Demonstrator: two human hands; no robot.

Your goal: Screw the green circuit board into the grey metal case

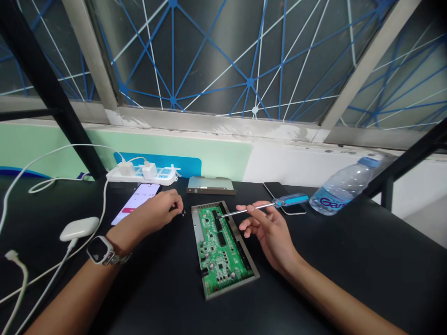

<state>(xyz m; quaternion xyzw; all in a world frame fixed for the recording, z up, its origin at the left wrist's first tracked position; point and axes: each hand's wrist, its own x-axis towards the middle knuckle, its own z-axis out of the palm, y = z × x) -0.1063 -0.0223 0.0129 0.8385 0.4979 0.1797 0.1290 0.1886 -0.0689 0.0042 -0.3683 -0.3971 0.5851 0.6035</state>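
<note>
My right hand (pixel 270 232) holds a screwdriver (pixel 291 200) by its metal shaft between thumb and fingers. Its clear and blue handle points right, and its tip lies over a dark chip on a green circuit board (pixel 223 260). The board sits in a shallow metal tray (pixel 256 275) on the black table. To the left of the board, my left hand (pixel 164 209) is closed, with thumb and fingertips close together beside a few tiny shiny pieces, perhaps screws (pixel 183 212). Whether the fingers grip one of them is hidden. A watch (pixel 99 250) is on the left wrist.
A metal cover (pixel 211 186) lies behind the board. Around it are a lit phone (pixel 134 204), a dark phone (pixel 279 190), a water bottle (pixel 344 188) and a power strip (pixel 136 174). White cables and a white case (pixel 79 229) lie at left.
</note>
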